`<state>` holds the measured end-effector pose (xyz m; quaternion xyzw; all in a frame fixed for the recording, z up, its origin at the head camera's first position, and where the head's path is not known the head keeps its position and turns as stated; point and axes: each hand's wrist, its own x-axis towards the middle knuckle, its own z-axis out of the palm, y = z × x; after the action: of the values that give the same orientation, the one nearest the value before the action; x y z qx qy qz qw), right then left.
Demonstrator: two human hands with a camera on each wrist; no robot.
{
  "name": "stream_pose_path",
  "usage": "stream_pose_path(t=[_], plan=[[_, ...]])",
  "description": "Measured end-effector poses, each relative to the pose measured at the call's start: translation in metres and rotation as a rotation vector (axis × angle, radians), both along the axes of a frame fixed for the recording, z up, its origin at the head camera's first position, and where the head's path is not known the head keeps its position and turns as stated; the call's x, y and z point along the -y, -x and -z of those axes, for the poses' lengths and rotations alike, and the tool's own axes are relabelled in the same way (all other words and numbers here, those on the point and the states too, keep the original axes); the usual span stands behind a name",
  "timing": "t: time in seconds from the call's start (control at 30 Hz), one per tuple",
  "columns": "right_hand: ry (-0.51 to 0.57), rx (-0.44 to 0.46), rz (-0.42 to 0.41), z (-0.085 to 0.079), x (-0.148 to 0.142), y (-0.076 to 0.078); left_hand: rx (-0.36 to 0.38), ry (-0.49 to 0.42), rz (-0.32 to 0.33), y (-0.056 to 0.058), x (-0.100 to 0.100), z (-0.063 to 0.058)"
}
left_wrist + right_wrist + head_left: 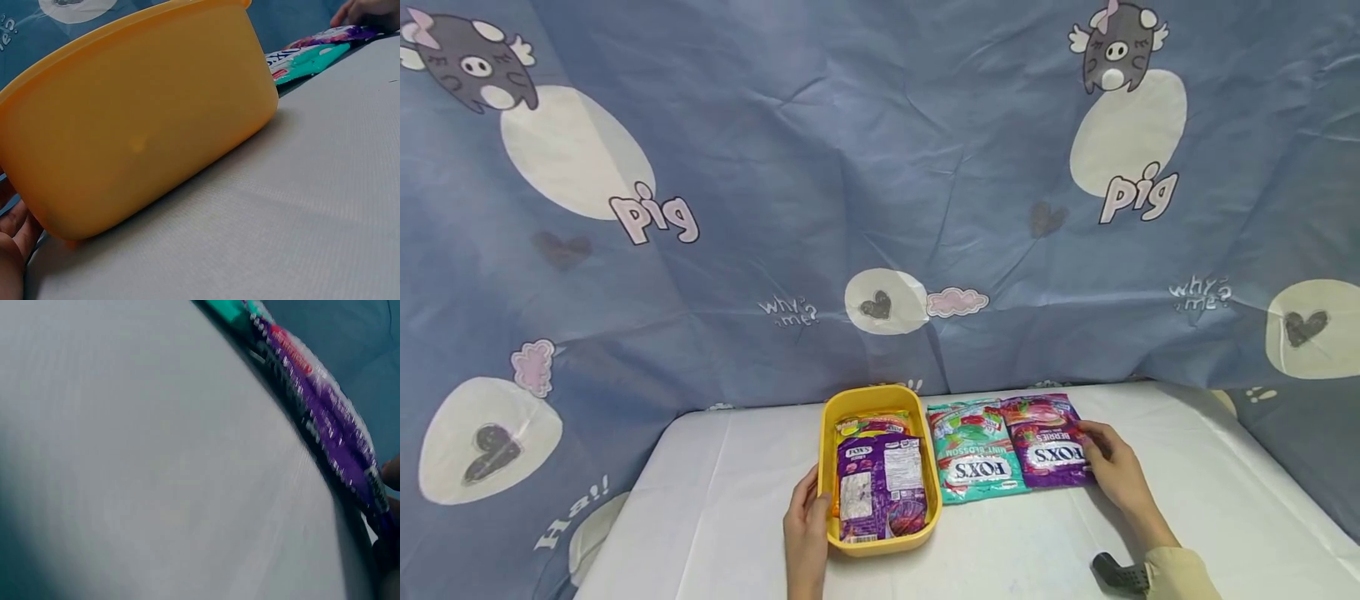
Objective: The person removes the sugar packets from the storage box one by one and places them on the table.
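Observation:
My left hand [805,529] holds the near left side of a yellow plastic basket [829,417], thumb at the rim and fingers along the outer wall. Inside the basket, a purple FOX'S candy bag [880,487] lies back side up over a yellow-and-green candy bag [872,423]. My right hand [1116,467] pinches the right edge of a purple FOX'S Berries candy bag [1045,442]. In the right wrist view, fingers [392,474] show at the end of that bag. Its left edge meets a teal FOX'S Mint Blossom candy bag [977,450] beside the basket.
The white-covered table [722,500] runs back to a blue printed cloth [737,167] hung behind it. A black strap-like device [1120,573] sits at the right wrist by the beige sleeve [1180,573].

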<state>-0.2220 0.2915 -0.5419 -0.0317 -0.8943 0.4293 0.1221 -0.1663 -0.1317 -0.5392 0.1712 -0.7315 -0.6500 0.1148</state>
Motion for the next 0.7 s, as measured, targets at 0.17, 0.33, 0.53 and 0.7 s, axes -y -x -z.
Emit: stream_pose_path(t=[0.17,0.33,0.53,0.7], plan=[[0.112,0.023,0.079,-0.005,0.001,-0.004,0.001,0.009,0.005,0.0,0.0,0.0],[0.195,-0.009,0.165,-0.008,0.006,-0.011,0.002,0.014,0.003,-0.002,0.0,-0.001],[0.221,-0.123,0.148,-0.017,0.015,-0.015,0.006,0.014,0.008,-0.003,0.001,-0.003],[0.298,-0.21,0.065,-0.027,0.024,-0.015,0.006,0.009,0.002,-0.003,0.001,-0.004]])
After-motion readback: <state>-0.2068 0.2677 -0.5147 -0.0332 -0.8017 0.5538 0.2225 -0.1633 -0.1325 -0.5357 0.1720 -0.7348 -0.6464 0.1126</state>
